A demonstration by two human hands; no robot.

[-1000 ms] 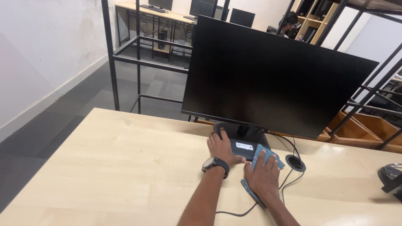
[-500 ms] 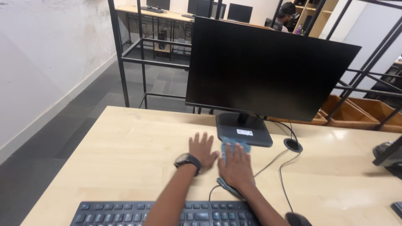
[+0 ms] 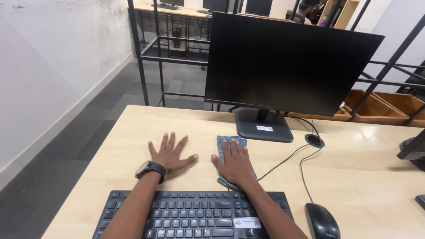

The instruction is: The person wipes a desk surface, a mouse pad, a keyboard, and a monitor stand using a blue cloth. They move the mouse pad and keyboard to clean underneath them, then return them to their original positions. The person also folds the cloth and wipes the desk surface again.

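Note:
My left hand lies flat on the pale wooden desk with fingers spread, holding nothing; a dark watch sits on its wrist. To its right, my right hand presses flat on a blue cloth, which pokes out past the fingertips and below the palm. Just beyond the cloth stands the dark base of a black monitor with a dark screen. A black keyboard lies under my forearms at the near edge.
A black mouse sits right of the keyboard, its cable running to a desk grommet. Black metal racks and wooden crates stand behind the desk. A person sits far back near other desks. A dark object is at the right edge.
Both hands have slid back from the monitor base toward me and leftward, the right dragging the cloth over the desk. The view pulled back, bringing keyboard and mouse into sight.

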